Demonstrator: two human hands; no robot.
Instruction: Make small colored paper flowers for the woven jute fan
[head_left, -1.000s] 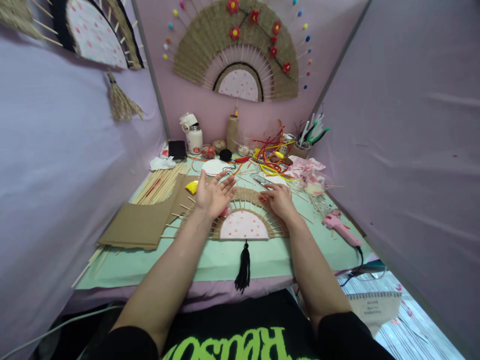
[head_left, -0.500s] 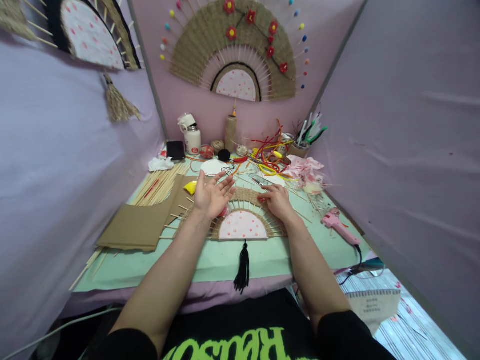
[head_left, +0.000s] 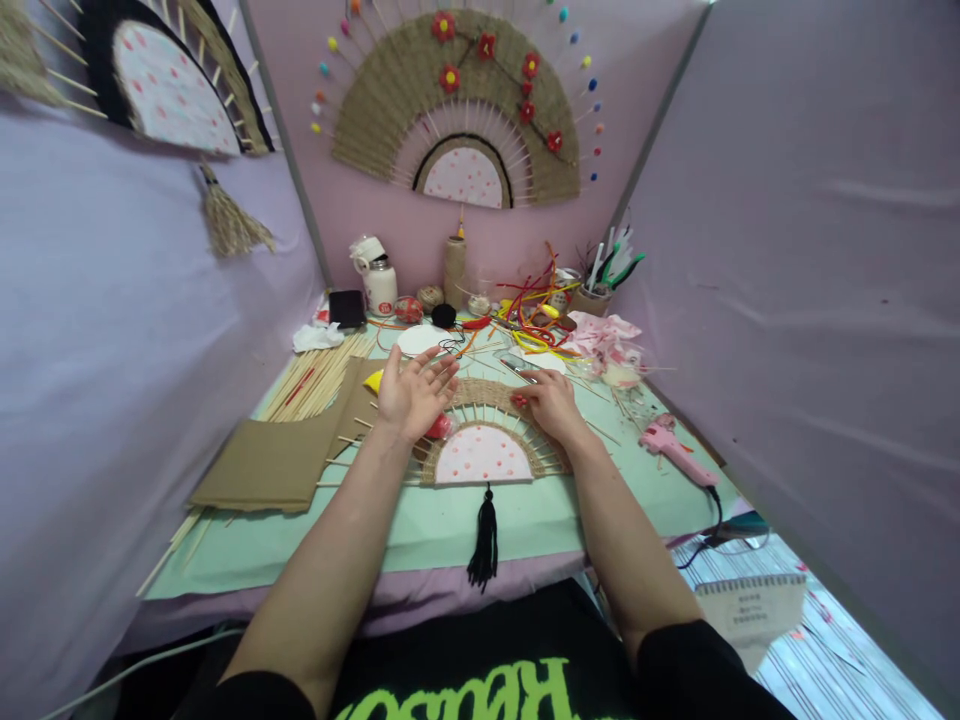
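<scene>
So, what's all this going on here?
Someone is sitting with both hands over a woven fan that lies on the green-topped table. Their left hand is open, palm up, above the fan's left part. Their right hand is on the right part, fingertips at a small red piece; I can't tell whether it's gripped. A black tassel hangs down from the fan's middle, and a pink glue gun lies off to the right.

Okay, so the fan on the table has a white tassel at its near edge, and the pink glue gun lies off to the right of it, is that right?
Not quite: the tassel is black, not white, as the head view shows. It is at the near edge of the fan, and the pink glue gun lies off to the right.
</scene>
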